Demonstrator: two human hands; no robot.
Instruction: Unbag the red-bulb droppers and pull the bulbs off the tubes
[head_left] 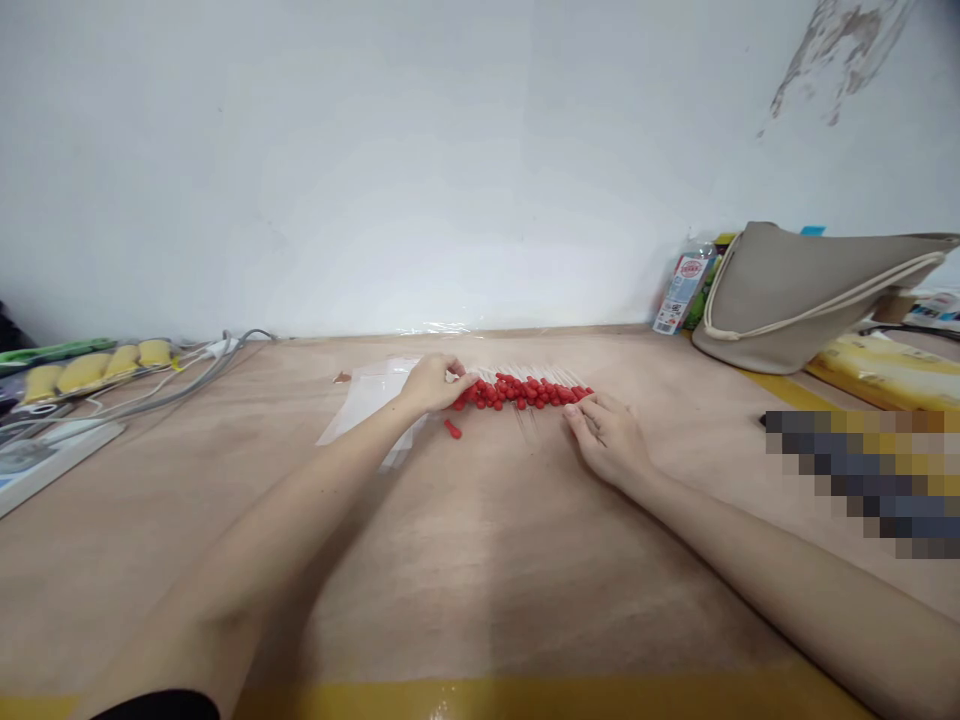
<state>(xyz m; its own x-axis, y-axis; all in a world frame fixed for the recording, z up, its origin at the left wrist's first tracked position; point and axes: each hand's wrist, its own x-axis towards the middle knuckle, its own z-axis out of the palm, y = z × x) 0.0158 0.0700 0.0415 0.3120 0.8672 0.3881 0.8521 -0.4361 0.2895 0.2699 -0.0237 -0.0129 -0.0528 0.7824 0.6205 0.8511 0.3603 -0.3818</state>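
Head view: row of red pieces (517, 390) lies across the wood-look tabletop (465, 570), pale thin stems (566, 375) fanned out behind. Left hand (433, 385) at the row's left end, right hand (619, 440) at its right end — fingers curled on both, can't tell whether either is clamped on anything. One loose red piece (452, 429) sits just nearer the camera — below the left hand. Whitish sheet (367, 395) lies left of the row.

A smooth, wood-grain surface (480, 560) with a soft sheen; glossy yellow band (442, 699) at six o'clock; matt wall (420, 160) at twelve; smooth, plastic-looking red pieces (517, 389) centrally; thin, translucent plastic sheet (367, 400) at nine; matt, leather-like bag (802, 290) at three.
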